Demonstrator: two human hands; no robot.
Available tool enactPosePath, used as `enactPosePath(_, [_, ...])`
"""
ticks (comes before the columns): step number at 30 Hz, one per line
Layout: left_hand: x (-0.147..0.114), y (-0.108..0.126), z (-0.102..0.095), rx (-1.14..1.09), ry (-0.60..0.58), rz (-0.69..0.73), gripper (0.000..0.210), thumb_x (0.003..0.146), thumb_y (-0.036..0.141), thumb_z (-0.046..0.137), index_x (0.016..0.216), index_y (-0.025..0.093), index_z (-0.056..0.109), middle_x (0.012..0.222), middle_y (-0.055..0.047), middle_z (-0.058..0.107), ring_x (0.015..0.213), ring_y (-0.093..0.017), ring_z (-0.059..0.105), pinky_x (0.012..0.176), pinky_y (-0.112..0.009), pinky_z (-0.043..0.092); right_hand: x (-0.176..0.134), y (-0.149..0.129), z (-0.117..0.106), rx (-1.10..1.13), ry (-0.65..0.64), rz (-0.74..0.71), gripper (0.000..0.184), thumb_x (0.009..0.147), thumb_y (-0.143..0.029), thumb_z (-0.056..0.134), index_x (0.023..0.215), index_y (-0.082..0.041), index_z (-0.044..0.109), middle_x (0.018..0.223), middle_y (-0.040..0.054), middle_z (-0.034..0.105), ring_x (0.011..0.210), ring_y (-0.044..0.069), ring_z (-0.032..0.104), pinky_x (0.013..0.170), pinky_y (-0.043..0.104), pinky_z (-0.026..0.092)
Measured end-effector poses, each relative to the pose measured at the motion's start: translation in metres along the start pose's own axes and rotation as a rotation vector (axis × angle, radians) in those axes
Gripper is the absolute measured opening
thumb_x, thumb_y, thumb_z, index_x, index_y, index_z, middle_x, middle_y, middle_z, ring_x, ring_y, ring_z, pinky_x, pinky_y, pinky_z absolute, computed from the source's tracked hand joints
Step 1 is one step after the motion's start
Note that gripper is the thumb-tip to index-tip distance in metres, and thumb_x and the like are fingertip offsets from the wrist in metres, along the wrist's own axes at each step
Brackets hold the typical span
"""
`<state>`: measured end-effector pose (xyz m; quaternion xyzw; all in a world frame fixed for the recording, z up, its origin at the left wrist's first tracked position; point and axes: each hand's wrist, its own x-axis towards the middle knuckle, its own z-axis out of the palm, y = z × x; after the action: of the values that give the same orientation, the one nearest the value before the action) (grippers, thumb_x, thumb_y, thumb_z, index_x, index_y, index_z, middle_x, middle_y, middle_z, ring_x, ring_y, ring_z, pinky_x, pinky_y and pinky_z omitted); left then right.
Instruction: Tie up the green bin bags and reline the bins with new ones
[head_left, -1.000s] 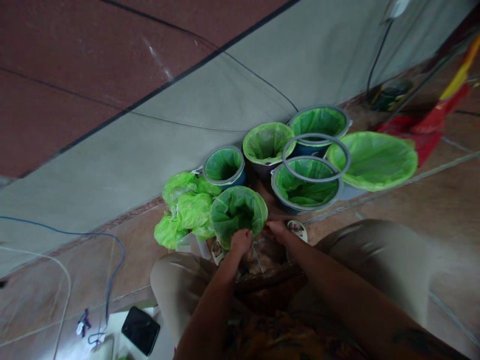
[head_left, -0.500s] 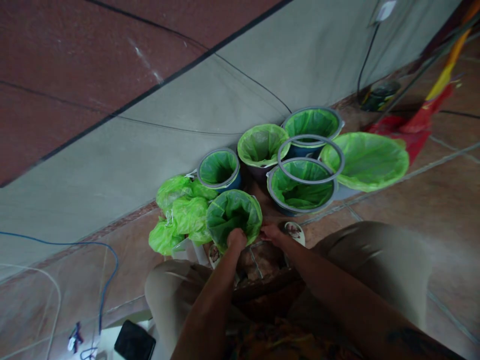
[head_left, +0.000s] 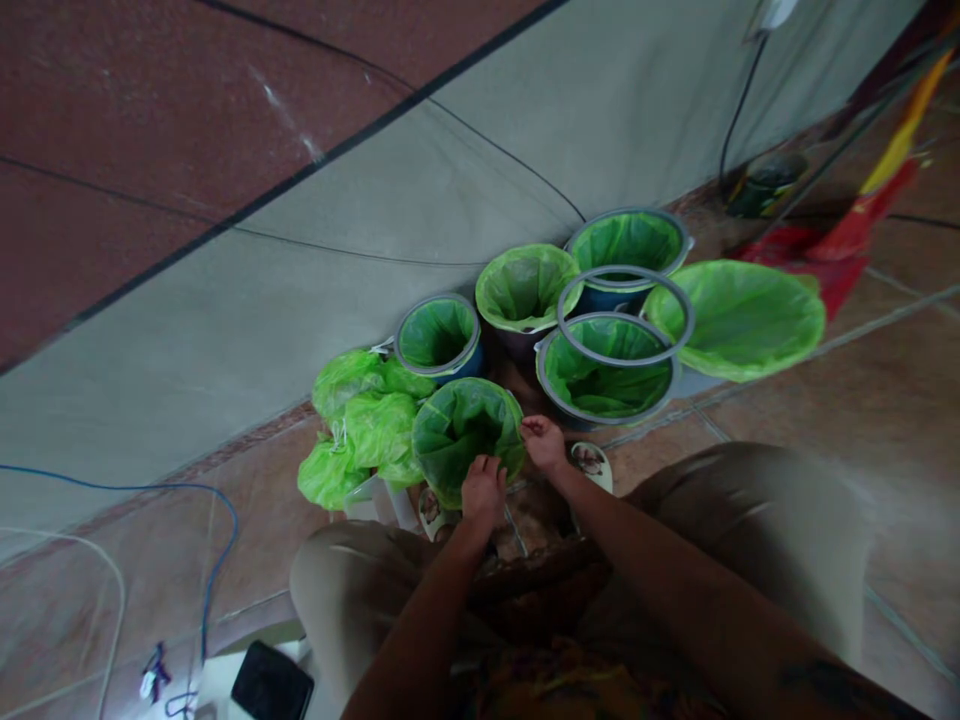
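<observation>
A small bin lined with a green trash bag (head_left: pixel 442 425) stands on the floor between my knees. At its near rim is my left hand (head_left: pixel 484 488), with curled fingers closed on the edge of the bag. My right hand (head_left: pixel 545 443) pinches the same bag's edge at the right side of the rim. The bag is folded outward over the rim and hangs loosely inside. How much of it the fingers hold is hard to see.
More green-lined bins stand along the wall: a blue bin (head_left: pixel 471 360), a pale-lined bin (head_left: pixel 525 280) and several wider ones. A loose grey ring (head_left: pixel 686 310) rests across two of them. Bunched green bags (head_left: pixel 375 430) lie left. A red dustpan (head_left: pixel 840 260) stands right.
My left hand has come up out of the bag's inside to the near rim. My right hand has risen from below the rim to its right edge.
</observation>
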<state>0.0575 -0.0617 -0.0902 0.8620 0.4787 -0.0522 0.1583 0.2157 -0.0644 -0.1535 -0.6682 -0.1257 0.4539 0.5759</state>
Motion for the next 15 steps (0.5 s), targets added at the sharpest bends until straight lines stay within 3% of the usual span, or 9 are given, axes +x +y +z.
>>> enactPosePath(4, [-0.001, -0.004, 0.005, 0.044, -0.039, 0.077, 0.028, 0.097, 0.025, 0.047, 0.120, 0.020, 0.063, 0.121, -0.008, 0.061, 0.114, -0.020, 0.055, 0.103, -0.032, 0.044, -0.008, -0.004, 0.002, -0.217, 0.095, -0.166, 0.011, 0.070, -0.024, 0.061, 0.081, -0.023, 0.059, 0.080, 0.0027, 0.068, 0.082, 0.020, 0.063, 0.082, 0.031, 0.049])
enactPosePath(8, [-0.004, -0.009, 0.011, 0.102, -0.117, 0.146, 0.033, 0.096, 0.025, 0.047, 0.126, 0.017, 0.060, 0.124, -0.011, 0.062, 0.116, -0.024, 0.055, 0.105, -0.036, 0.042, -0.012, -0.011, 0.003, -0.421, 0.074, -0.173, 0.024, 0.076, -0.023, 0.059, 0.100, -0.021, 0.060, 0.083, 0.0038, 0.068, 0.079, 0.021, 0.063, 0.079, 0.031, 0.047])
enactPosePath(15, [-0.002, -0.014, 0.014, 0.203, -0.273, 0.048, 0.036, 0.095, 0.014, 0.040, 0.125, 0.013, 0.061, 0.116, -0.016, 0.067, 0.111, -0.026, 0.060, 0.096, -0.035, 0.045, -0.010, -0.019, 0.007, -0.634, -0.008, -0.137, 0.050, 0.078, -0.018, 0.061, 0.127, -0.017, 0.052, 0.091, 0.0090, 0.071, 0.085, 0.025, 0.066, 0.081, 0.032, 0.046])
